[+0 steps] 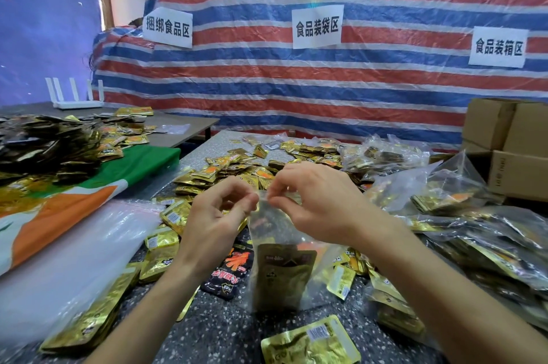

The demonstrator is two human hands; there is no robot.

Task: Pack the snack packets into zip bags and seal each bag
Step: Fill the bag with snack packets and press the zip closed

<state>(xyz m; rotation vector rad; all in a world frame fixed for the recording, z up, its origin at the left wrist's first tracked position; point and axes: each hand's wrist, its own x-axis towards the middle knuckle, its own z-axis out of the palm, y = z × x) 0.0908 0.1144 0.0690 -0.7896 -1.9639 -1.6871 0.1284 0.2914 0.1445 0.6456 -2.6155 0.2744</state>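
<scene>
Item: bag (275, 245), one packet (284, 271) inside, held upright over the table (225, 331). Left hand (213, 215), right hand (314, 203): both pinching its zip edge. Step, I judge: sealing. Next, I'd press along the strip.

Head view, forward-down, close over hands (264, 209)

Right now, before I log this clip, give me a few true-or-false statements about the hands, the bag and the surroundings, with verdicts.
1. The left hand and the right hand both pinch the top edge of the zip bag. True.
2. The zip bag is empty. False: a snack packet sits inside it.
3. Cardboard boxes stand at the right. True.
4. The striped tarp carries a single paper sign. False: three paper signs hang on it.
</scene>
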